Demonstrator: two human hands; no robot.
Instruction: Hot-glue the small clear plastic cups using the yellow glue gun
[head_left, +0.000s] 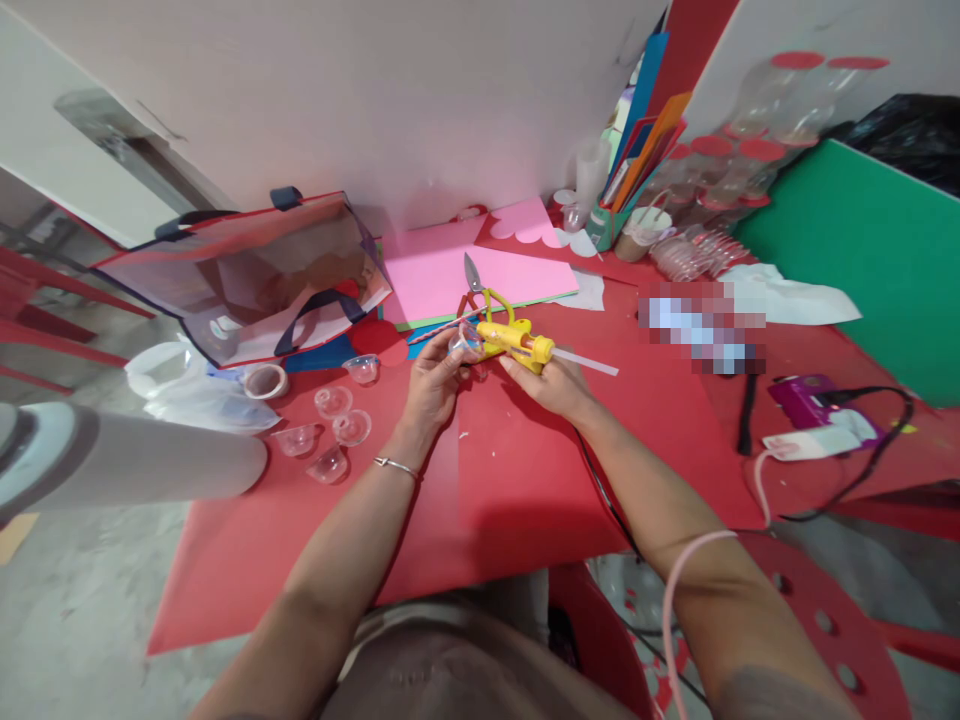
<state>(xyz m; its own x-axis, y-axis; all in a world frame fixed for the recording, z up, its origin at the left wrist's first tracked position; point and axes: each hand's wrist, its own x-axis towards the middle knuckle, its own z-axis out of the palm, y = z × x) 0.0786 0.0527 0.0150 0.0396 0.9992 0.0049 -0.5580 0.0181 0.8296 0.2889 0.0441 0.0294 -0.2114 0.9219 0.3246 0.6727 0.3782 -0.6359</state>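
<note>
My left hand (435, 383) pinches a small clear plastic cup (466, 343) over the red table (525, 470). In my right hand (551, 385) is a yellow glue gun (514, 341), its nozzle end at the cup and a translucent glue stick (589, 361) poking out of its back. Several more clear cups (352, 428) lie left of my left hand. Just beyond the glue gun, scissors with yellow handles (496, 303) rest partly on pink paper (427, 270). A thin striped stick (446, 327) lies near the cup.
A mesh bag (247, 270) and a white plastic bag (202, 395) stand at the left, behind a large grey cylinder (165, 455). On the right are stacked lids (686, 255), a green board (855, 260) and a purple box (806, 400) with cables. A black cord hangs below my right hand.
</note>
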